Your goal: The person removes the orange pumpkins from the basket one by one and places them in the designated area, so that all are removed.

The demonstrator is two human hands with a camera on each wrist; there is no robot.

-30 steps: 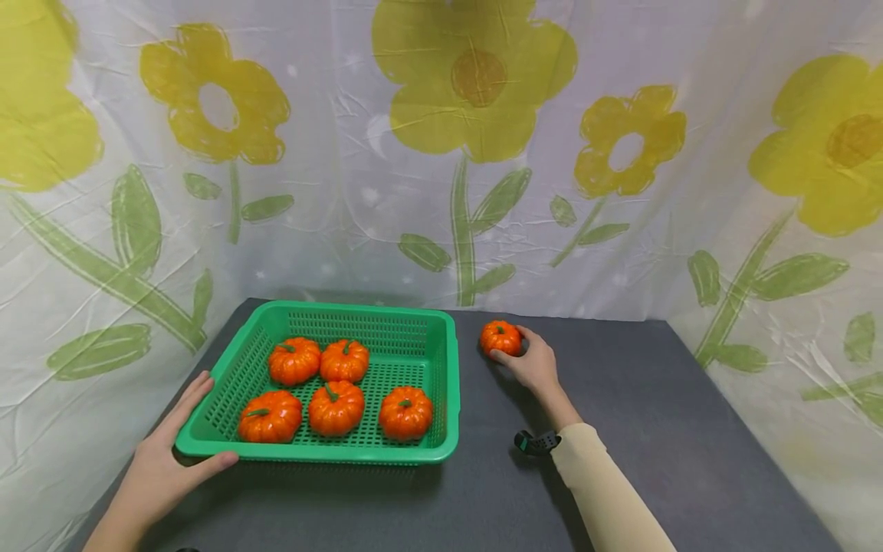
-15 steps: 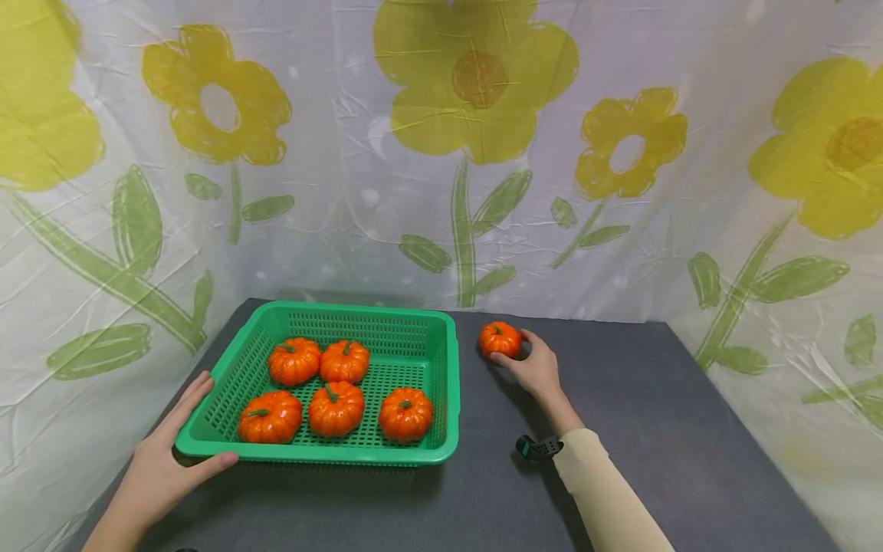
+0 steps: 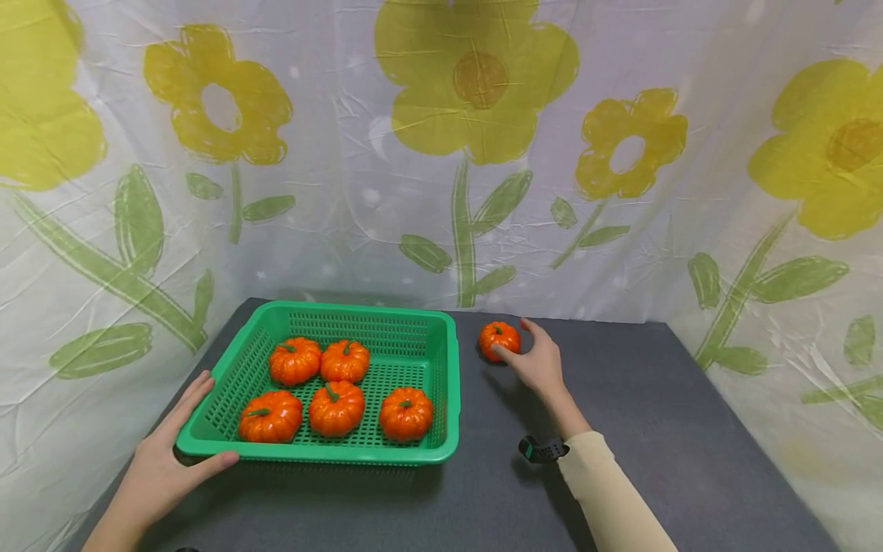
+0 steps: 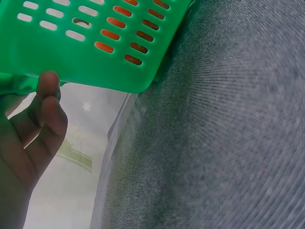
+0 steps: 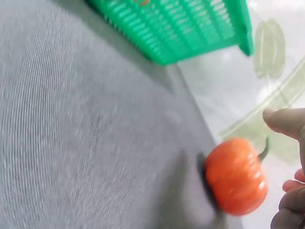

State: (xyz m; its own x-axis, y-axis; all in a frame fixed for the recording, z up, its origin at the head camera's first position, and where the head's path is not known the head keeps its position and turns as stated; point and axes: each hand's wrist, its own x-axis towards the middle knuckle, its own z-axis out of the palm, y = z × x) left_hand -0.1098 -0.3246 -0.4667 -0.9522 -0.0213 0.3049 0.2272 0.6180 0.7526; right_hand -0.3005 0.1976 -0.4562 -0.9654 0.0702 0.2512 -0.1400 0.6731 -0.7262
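My left hand (image 3: 155, 468) lies spread at the near left corner of a green plastic basket (image 3: 324, 454), fingers along its left side and thumb at the front rim. In the left wrist view, fingertips meet the edge of the slotted wall. Right of the basket, a small orange pumpkin (image 3: 498, 340) with a green stem rests on the dark grey cloth. My right hand (image 3: 541, 364) is beside it with thumb and fingers apart; the thumb overlaps the pumpkin in the head view. The right wrist view shows a gap between hand and pumpkin (image 5: 236, 176).
Several similar pumpkins sit in the basket, among them one at its front right (image 3: 405, 414). A black band (image 3: 543, 449) is at my right wrist. A flower-printed curtain (image 3: 331, 192) stands behind the dark tabletop (image 3: 655, 406) and along both sides.
My right hand's fingers have spread and come away from the lone pumpkin, which stays where it was. The left hand and basket have hardly moved.
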